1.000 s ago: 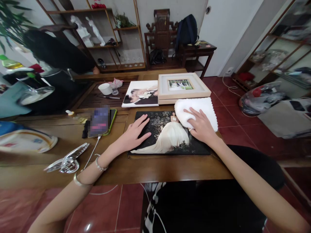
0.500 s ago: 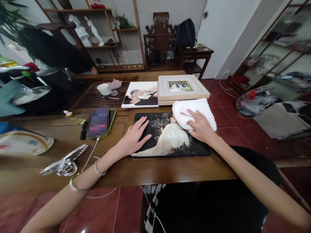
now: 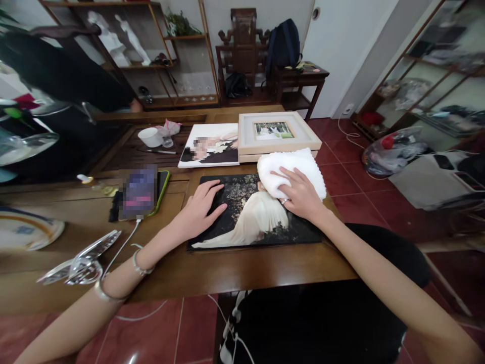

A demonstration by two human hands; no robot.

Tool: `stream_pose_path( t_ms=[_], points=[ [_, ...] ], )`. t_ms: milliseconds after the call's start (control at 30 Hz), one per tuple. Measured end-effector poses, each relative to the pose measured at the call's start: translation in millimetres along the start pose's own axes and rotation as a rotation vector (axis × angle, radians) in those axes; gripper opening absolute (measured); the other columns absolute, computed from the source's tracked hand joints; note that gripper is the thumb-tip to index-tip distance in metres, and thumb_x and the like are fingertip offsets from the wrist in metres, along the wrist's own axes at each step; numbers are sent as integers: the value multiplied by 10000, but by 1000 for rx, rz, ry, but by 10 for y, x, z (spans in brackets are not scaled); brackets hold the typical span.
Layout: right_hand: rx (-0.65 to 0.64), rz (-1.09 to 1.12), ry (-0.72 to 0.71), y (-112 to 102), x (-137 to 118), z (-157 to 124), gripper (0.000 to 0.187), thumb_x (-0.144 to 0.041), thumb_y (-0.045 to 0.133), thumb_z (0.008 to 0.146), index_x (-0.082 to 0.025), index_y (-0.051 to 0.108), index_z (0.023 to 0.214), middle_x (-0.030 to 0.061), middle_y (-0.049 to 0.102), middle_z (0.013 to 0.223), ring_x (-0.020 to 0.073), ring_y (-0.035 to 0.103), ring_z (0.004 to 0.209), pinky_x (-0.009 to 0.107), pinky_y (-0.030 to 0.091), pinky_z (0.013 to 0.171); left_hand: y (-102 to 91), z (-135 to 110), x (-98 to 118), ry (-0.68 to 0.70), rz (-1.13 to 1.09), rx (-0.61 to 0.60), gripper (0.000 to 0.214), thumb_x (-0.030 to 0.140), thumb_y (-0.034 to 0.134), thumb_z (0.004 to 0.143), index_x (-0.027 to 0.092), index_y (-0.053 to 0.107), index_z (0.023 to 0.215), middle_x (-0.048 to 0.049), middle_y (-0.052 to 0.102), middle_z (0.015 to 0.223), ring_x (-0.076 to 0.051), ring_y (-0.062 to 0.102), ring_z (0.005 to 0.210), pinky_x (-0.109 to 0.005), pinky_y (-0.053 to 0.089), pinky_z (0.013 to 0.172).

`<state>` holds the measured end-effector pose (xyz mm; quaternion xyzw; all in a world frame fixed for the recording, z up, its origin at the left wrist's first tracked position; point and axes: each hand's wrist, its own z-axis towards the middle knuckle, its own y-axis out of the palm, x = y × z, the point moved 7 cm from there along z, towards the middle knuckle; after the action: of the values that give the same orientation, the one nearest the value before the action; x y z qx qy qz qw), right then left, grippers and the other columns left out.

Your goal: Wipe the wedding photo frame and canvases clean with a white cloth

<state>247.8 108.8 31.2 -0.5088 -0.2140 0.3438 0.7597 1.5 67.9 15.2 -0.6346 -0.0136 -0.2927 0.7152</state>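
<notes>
A dark photo panel [image 3: 261, 222] printed with a pale draped gown lies flat on the wooden table. Along its left edge rests my left hand [image 3: 200, 210], fingers spread and holding nothing. My right hand [image 3: 299, 194] presses a folded white cloth [image 3: 312, 169] against the panel's upper right part, its fingers bent into the fabric. The cloth covers that corner of the picture. Just behind the panel are a white-edged photo canvas [image 3: 189, 161] and a pale wooden picture frame [image 3: 303, 132] holding a small photo.
On the left are a phone [image 3: 162, 189] with a cable, a silver metal object [image 3: 81, 263] and a dropper bottle [image 3: 86, 181]. A white cup [image 3: 149, 137] stands on the slatted tray. The wooden table [image 3: 235, 270] ends in front of a black chair [image 3: 322, 323].
The whole view has shifted, so the table and its things appear farther left. Both hands keep nearly the same places on the panel, the right one still on the cloth.
</notes>
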Motion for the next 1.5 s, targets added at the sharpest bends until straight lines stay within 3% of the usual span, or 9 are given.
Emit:
stream_pose_path(
  t_ms=[200,367,567,667,800,933,1033,1167,1500],
  points=[
    [59,-14,48,-55,65,-35,261,-96,563,752,-173,673,976,134,539,1440,349,428,1382,587,331,1140,49,-92,-57,60,11,-44,638,513,411,998,188,262,1527,-159,243,1608,-311,207,1488,-571,231,1178],
    [-72,-23,86,9,55,-16,282,-95,568,748,-164,667,1003,152,424,1523,420,310,1435,720,273,1100,30,-115,-16,35,37,-40,675,551,402,988,173,273,1532,-169,249,1608,-314,214,1489,-576,234,1170],
    [-156,-8,75,-27,-34,-18,357,-39,538,741,-169,678,1042,126,466,1497,412,319,1432,721,280,1102,8,-104,11,-28,44,-38,683,571,401,975,172,314,1522,-175,271,1602,-335,239,1480,-597,283,1135],
    [-145,7,47,-112,-177,-154,302,-38,546,740,-169,696,967,131,473,1491,421,330,1424,718,307,1090,20,-105,8,-61,39,-59,678,568,402,974,187,306,1527,-169,252,1610,-350,233,1481,-628,320,1099],
    [-127,32,-20,-301,-546,-523,230,-31,540,713,-166,702,805,144,469,1490,439,335,1415,730,326,1075,39,-107,-2,-80,41,-70,674,547,411,976,185,293,1532,-171,235,1616,-360,218,1484,-648,322,1084],
    [-109,98,-69,-541,-928,-919,201,-34,525,686,-187,652,652,128,469,1493,419,328,1423,702,349,1088,54,-102,-9,-67,38,-41,656,522,390,986,170,291,1531,-173,251,1611,-333,229,1485,-605,299,1117],
    [-115,147,-95,-633,-1017,-1051,199,-40,527,672,-203,638,644,96,464,1503,390,335,1428,673,365,1097,69,-96,-25,-72,20,-26,637,489,359,1002,169,254,1543,-171,252,1611,-309,243,1485,-567,301,1130],
    [-136,170,-70,-567,-776,-910,190,-62,534,705,-200,662,723,95,498,1479,381,355,1421,683,354,1098,87,-91,-31,-67,14,-36,613,476,325,1014,165,261,1538,-172,250,1612,-294,221,1495,-566,295,1131],
    [-120,147,58,-128,57,-113,282,-113,586,765,-182,691,1018,148,522,1445,362,392,1398,656,306,1128,43,-83,81,31,-37,-67,568,446,345,1014,212,293,1529,-141,278,1608,-305,234,1489,-582,273,1139]
  ],
)
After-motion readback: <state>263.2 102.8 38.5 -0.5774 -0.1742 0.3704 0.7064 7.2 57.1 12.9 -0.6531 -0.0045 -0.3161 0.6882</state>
